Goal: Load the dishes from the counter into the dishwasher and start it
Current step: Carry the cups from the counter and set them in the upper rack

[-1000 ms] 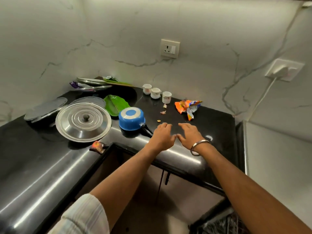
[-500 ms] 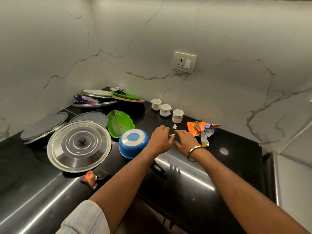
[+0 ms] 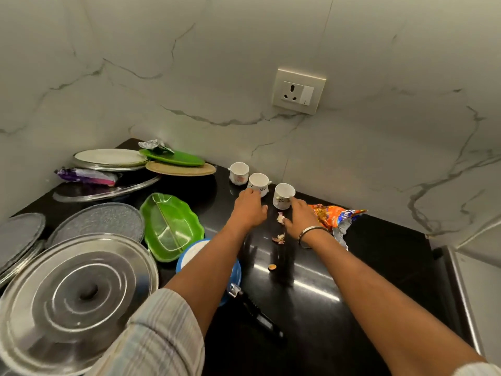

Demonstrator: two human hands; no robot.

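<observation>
Three white cups stand in a row by the marble wall on the black counter (image 3: 339, 308): a left cup (image 3: 238, 172), a middle cup (image 3: 259, 181) and a right cup (image 3: 282, 196). My left hand (image 3: 249, 208) reaches forward and its fingertips touch the base of the middle cup. My right hand (image 3: 298, 214) touches the side of the right cup with its fingers extended. A blue pan (image 3: 233, 270) with a black handle (image 3: 254, 313) lies partly under my left forearm. A green leaf-shaped plate (image 3: 170, 226) and a large steel lid (image 3: 73, 291) lie to the left. The dishwasher is out of view.
In the back corner lies a stack: a white plate (image 3: 111, 157), a green plate (image 3: 173, 158), a woven mat (image 3: 179, 169), a steel tray (image 3: 108, 189), a purple wrapper (image 3: 86, 176). Steel plates (image 3: 100, 221) sit at left. An orange snack wrapper (image 3: 333, 215) and food scraps (image 3: 280, 218) lie by my right hand.
Both hands have moved forward across the counter from its front part to the white cups. The view has come closer to the counter and tilted towards the wall.
</observation>
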